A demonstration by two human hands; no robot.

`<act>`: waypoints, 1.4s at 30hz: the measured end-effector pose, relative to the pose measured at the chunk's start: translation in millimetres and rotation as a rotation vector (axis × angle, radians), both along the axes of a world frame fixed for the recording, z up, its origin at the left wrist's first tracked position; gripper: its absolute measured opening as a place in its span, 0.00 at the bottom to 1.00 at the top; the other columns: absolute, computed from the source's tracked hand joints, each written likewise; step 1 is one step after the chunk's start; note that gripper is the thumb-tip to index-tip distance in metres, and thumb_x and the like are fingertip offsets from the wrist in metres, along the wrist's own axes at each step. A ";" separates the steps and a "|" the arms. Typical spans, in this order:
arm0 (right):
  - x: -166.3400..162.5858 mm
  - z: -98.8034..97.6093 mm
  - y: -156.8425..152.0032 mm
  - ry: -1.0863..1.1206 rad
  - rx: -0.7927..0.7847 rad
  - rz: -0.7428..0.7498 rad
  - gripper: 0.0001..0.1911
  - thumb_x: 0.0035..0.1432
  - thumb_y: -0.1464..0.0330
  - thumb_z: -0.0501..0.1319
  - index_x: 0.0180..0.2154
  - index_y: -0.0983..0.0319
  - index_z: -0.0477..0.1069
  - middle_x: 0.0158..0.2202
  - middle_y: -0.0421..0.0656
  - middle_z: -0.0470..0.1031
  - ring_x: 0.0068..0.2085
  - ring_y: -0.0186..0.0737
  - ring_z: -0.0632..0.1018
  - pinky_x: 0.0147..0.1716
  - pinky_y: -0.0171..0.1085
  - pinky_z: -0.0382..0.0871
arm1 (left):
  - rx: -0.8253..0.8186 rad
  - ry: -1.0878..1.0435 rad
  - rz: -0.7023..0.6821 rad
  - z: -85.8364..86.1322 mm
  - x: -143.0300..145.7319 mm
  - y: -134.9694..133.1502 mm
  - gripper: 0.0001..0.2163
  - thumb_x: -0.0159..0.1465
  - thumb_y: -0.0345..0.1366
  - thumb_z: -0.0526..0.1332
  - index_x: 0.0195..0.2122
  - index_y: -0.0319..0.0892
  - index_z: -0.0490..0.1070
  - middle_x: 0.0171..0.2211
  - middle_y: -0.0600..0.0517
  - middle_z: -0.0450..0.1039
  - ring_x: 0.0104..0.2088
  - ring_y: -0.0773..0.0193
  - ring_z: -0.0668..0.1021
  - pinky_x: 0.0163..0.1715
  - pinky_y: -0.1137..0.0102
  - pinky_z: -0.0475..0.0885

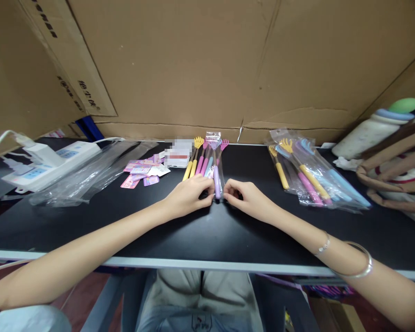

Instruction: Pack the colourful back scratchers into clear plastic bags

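Observation:
A purple back scratcher lies in a narrow clear plastic sleeve (216, 173) on the black table (207, 230). My left hand (190, 196) and my right hand (244, 196) both pinch the near end of that sleeve, fingers closed. Just left of it lie several loose scratchers (198, 161) with yellow, pink and blue handles and hand-shaped heads.
A pile of bagged scratchers (309, 177) lies to the right. Empty clear sleeves (90, 173) and small pink cards (141, 171) lie to the left, beside a white power strip (51, 163). A cardboard wall (207, 64) stands behind; a bottle (373, 131) and bag (397, 175) are at far right.

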State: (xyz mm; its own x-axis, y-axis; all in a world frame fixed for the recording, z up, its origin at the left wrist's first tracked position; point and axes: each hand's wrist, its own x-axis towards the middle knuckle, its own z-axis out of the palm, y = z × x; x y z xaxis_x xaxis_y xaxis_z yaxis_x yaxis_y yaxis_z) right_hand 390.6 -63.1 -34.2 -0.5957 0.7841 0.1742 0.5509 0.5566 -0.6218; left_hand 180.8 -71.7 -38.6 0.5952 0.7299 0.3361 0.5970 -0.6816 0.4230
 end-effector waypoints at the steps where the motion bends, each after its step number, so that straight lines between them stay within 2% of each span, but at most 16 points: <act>1: -0.1 0.0 -0.2 0.004 -0.005 -0.007 0.06 0.58 0.68 0.56 0.30 0.62 0.65 0.23 0.37 0.67 0.25 0.31 0.67 0.26 0.31 0.59 | -0.003 -0.004 0.002 -0.3 0.0 0.3 0.02 0.60 0.29 0.57 0.30 0.41 0.65 0.29 0.55 0.68 0.33 0.65 0.69 0.34 0.72 0.63; 9: -1.9 1.0 -0.9 0.024 -0.023 -0.051 0.06 0.57 0.68 0.55 0.30 0.62 0.66 0.20 0.36 0.67 0.22 0.31 0.67 0.24 0.30 0.58 | -0.004 -0.016 0.041 -0.8 1.6 0.7 0.03 0.61 0.30 0.56 0.30 0.41 0.64 0.28 0.55 0.67 0.31 0.66 0.69 0.31 0.73 0.62; 15: 0.5 1.2 -0.6 0.001 -0.017 -0.029 0.06 0.58 0.67 0.55 0.31 0.62 0.66 0.20 0.35 0.66 0.22 0.31 0.67 0.24 0.30 0.58 | -0.004 -0.040 0.024 -2.1 0.3 1.7 0.03 0.60 0.30 0.56 0.29 0.41 0.64 0.28 0.55 0.67 0.30 0.67 0.69 0.31 0.73 0.62; 23: 4.7 3.0 -1.2 -0.127 0.145 0.019 0.05 0.60 0.66 0.56 0.34 0.61 0.68 0.25 0.37 0.69 0.26 0.33 0.69 0.28 0.32 0.59 | 0.068 0.009 -0.026 0.8 -2.2 -1.9 0.01 0.62 0.32 0.58 0.33 0.42 0.66 0.31 0.56 0.70 0.33 0.67 0.72 0.32 0.75 0.62; 26: 3.9 6.1 -2.8 -0.102 0.167 0.016 0.06 0.61 0.66 0.56 0.35 0.61 0.68 0.29 0.39 0.72 0.29 0.34 0.70 0.30 0.33 0.61 | 0.097 0.034 -0.013 1.4 -1.8 -2.9 0.01 0.63 0.32 0.58 0.33 0.43 0.67 0.31 0.57 0.71 0.33 0.68 0.73 0.31 0.75 0.62; 33: 3.7 6.2 -0.1 0.173 -0.066 -0.036 0.10 0.62 0.61 0.55 0.41 0.61 0.65 0.35 0.42 0.75 0.33 0.36 0.74 0.32 0.35 0.66 | 0.163 0.024 0.099 1.4 -0.1 -4.9 0.02 0.63 0.35 0.59 0.34 0.44 0.68 0.32 0.58 0.74 0.34 0.68 0.75 0.30 0.75 0.63; 36: 3.8 1.6 4.4 0.348 -0.239 -0.052 0.14 0.60 0.58 0.57 0.42 0.60 0.62 0.37 0.43 0.75 0.31 0.36 0.76 0.35 0.39 0.69 | 0.190 -0.001 0.110 1.5 0.1 -6.2 0.04 0.65 0.37 0.57 0.35 0.45 0.68 0.33 0.58 0.74 0.33 0.68 0.76 0.30 0.76 0.64; 39: 2.7 1.3 5.3 0.509 -0.462 -0.058 0.17 0.58 0.57 0.59 0.44 0.59 0.59 0.39 0.43 0.76 0.29 0.36 0.78 0.37 0.41 0.71 | 0.181 -0.047 0.052 1.4 -0.7 -7.5 0.04 0.66 0.36 0.55 0.36 0.45 0.67 0.35 0.57 0.75 0.35 0.68 0.77 0.31 0.76 0.65; 42: 2.4 6.3 3.7 0.578 -0.602 -0.084 0.20 0.58 0.59 0.60 0.47 0.59 0.58 0.38 0.42 0.77 0.30 0.37 0.80 0.39 0.41 0.72 | 0.200 -0.098 -0.069 1.8 -1.6 -8.9 0.03 0.67 0.35 0.55 0.37 0.44 0.66 0.36 0.56 0.75 0.36 0.68 0.77 0.33 0.77 0.67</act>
